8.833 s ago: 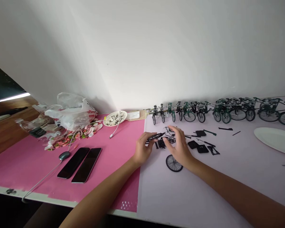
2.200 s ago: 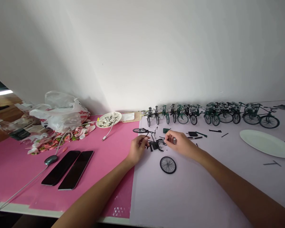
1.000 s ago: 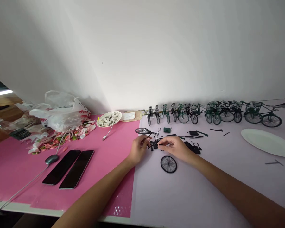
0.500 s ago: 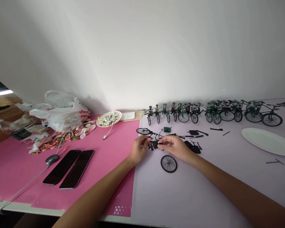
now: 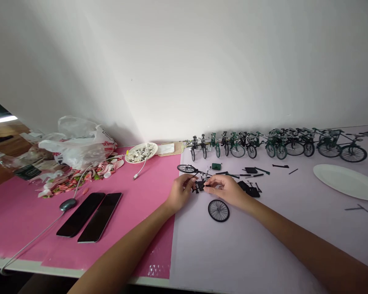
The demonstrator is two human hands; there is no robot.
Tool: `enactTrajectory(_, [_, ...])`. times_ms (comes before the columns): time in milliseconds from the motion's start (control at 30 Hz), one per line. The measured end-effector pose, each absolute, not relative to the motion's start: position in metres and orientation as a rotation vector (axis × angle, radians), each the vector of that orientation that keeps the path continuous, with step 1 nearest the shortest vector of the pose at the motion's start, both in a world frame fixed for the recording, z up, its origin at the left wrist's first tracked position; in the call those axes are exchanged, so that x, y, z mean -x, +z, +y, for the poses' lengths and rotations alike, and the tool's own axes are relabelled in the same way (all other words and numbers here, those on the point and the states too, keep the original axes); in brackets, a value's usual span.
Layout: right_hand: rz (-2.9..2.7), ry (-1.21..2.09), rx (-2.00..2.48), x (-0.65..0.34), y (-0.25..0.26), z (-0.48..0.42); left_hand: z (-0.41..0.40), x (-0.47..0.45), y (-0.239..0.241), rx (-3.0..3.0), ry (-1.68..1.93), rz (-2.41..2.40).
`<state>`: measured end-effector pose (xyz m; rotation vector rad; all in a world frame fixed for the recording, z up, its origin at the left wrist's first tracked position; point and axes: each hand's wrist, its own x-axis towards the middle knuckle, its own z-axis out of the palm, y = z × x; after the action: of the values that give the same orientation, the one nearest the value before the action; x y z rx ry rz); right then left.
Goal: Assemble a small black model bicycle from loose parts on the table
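Note:
Between both hands, just above the pale sheet, is a black model bicycle (image 5: 197, 172) with one spoked wheel attached at its far left end. My left hand (image 5: 180, 191) pinches its frame from the left side. From the right, my right hand (image 5: 223, 188) is closed in a pinch at the bicycle's other end; fingers hide the exact spot gripped. A loose black spoked wheel (image 5: 218, 210) lies flat nearer to me. Small black parts (image 5: 249, 189) lie beside my right hand, and a small green box-shaped piece (image 5: 216, 166) sits behind it.
A row of several finished model bicycles (image 5: 282, 143) stands along the wall. A white oval plate (image 5: 345, 181) lies at right. On the pink surface at left are two phones (image 5: 90, 216), a mouse-like device (image 5: 68, 204) with a cable, a plastic bag (image 5: 78, 145) and a plate of small white pieces (image 5: 131, 159).
Hands and bicycle stay nearly in place, both hands keeping their pinch. The whole view has shifted very slightly.

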<state>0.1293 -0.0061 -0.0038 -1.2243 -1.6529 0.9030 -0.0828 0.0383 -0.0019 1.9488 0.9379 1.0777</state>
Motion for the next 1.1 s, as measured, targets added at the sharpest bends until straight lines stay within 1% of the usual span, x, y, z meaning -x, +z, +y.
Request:
enactTrajectory(367, [-1.667, 0.951, 1.198, -0.1286, -0.0011, -0.0087, 0.0402, 0.0829, -0.0041, -1.961, 1.058, 0.943])
enactTrajectory(633, [-1.653, 1.076, 1.158, -0.1282, -0.0067, -0.0076, 0.0401, 0.0832, -0.0044, -1.971, 1.035, 0.93])
enactTrajectory(1100, [-1.664, 1.101, 1.157, -0.1281, -0.0087, -0.0077, 0.0422, 0.0837, -0.007, -1.984, 1.018, 0.919])
